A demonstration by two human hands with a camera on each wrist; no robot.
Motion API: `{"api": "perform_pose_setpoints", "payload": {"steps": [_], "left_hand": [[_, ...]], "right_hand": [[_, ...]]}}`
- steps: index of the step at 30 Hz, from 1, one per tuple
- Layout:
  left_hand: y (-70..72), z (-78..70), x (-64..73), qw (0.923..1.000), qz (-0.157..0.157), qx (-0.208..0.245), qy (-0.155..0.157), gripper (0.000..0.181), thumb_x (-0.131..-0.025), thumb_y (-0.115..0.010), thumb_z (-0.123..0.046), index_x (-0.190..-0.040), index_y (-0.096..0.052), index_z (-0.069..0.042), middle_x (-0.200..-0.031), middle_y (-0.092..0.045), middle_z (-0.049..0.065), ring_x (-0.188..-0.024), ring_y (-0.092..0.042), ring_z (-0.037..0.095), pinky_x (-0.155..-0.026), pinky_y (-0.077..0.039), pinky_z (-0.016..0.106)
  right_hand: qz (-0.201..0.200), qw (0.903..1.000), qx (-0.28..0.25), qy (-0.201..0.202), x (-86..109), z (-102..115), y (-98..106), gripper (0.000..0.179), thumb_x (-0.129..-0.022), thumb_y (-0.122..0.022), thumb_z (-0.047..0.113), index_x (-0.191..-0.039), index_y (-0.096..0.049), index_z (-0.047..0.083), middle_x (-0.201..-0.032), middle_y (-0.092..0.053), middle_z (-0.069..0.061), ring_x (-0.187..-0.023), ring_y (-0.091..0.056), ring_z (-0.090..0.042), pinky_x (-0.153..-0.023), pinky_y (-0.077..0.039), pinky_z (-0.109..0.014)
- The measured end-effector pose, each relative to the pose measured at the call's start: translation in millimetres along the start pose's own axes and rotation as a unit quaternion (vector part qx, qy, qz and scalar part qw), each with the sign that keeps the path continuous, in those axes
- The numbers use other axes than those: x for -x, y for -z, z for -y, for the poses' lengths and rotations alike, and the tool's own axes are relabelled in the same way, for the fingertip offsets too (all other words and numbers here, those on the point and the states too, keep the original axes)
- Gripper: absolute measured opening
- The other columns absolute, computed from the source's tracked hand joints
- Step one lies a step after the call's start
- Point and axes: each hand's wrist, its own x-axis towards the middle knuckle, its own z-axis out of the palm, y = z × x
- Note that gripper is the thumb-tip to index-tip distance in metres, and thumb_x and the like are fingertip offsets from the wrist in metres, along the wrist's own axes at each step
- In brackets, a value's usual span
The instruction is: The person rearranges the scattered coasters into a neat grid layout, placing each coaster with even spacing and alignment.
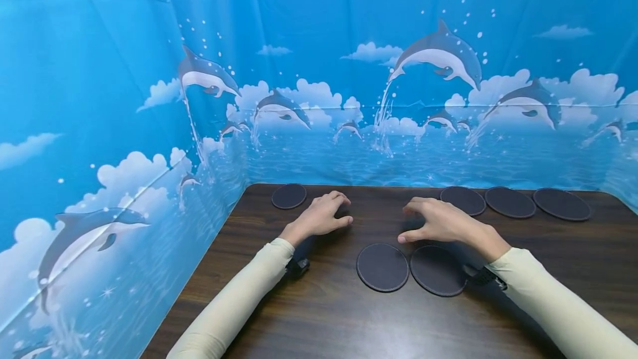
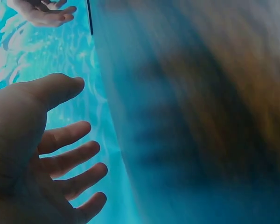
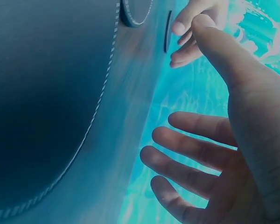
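Left hand point(image 1: 321, 215) and right hand point(image 1: 441, 219), empty, fingers relaxed and apart, above a desk point(image 1: 369, 326). One dark disc point(image 1: 289, 196) lies near the far left corner; paired discs point(image 1: 382, 268), near the right hand, lie well inside the far edge (three more discs point(image 1: 510, 203) line its right part).

Blue curtain point(image 1: 324, 4) hangs facing me beyond the desk point(image 1: 319, 320) and along its left side; soft vertical folds, one slanting crease point(image 1: 142, 191) at left. Print: leaping dolphins point(image 1: 443, 51), white clouds point(image 1: 314, 96), rippled sea point(image 1: 309, 154). Desk: dark brown wood grain, rounded far corners. Pale glare point(image 1: 394, 320) on its near part.
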Motion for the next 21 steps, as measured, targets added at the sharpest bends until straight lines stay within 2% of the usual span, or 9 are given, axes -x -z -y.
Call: {"api": "perform_pose_setpoints", "payload": {"steps": [8, 14, 18, 21], "left_hand": [[6.4, 21.0, 0.7, 0.9987, -0.015, 0.026, 0.04, 0.055, -0.1, -0.066, -0.04, -0.144, -0.055, -0.009, -0.146, -0.048, 0.012, -0.136, -0.043, 0.033, -0.111, -0.029, 0.059], [4.1, 51.6, -1.4, 0.9961, -0.024, 0.036, 0.077, 0.059, -0.1, -0.068, -0.039, -0.148, -0.051, -0.009, -0.149, -0.044, 0.015, -0.137, -0.04, 0.035, -0.109, -0.029, 0.061], [12.8, 67.9, -1.7, 0.9939, -0.036, 0.043, 0.096, 0.061, -0.099, -0.068, -0.039, -0.149, -0.05, -0.009, -0.151, -0.041, 0.017, -0.138, -0.037, 0.038, -0.108, -0.028, 0.061], [23.0, 78.5, 4.3, 0.991, -0.037, 0.043, 0.121, 0.064, -0.098, -0.069, -0.04, -0.15, -0.049, -0.009, -0.152, -0.04, 0.018, -0.139, -0.035, 0.04, -0.109, -0.025, 0.062]], "right_hand": [[0.011, 0.9995, -0.026, 0.011, -25.5, 7.3, -11.1, 0.085, -0.082, -0.068, 0.075, -0.131, -0.067, 0.005, -0.126, -0.062, -0.011, -0.109, -0.062, -0.03, -0.086, -0.052, -0.052], [0.02, 0.9993, -0.028, 0.013, -38.6, 12.4, -10.4, 0.082, -0.083, -0.071, 0.071, -0.132, -0.066, 0.005, -0.125, -0.063, -0.011, -0.109, -0.063, -0.03, -0.086, -0.053, -0.052], [0.022, 0.9993, -0.024, 0.016, -53.8, 16.2, -5.3, 0.079, -0.084, -0.072, 0.068, -0.133, -0.066, 0.006, -0.129, -0.062, -0.012, -0.112, -0.062, -0.03, -0.086, -0.052, -0.052], [0.031, 0.9987, -0.032, 0.026, -68.4, 21.6, -5.0, 0.08, -0.085, -0.072, 0.067, -0.135, -0.064, 0.005, -0.132, -0.061, -0.013, -0.116, -0.06, -0.032, -0.089, -0.051, -0.053]]}}
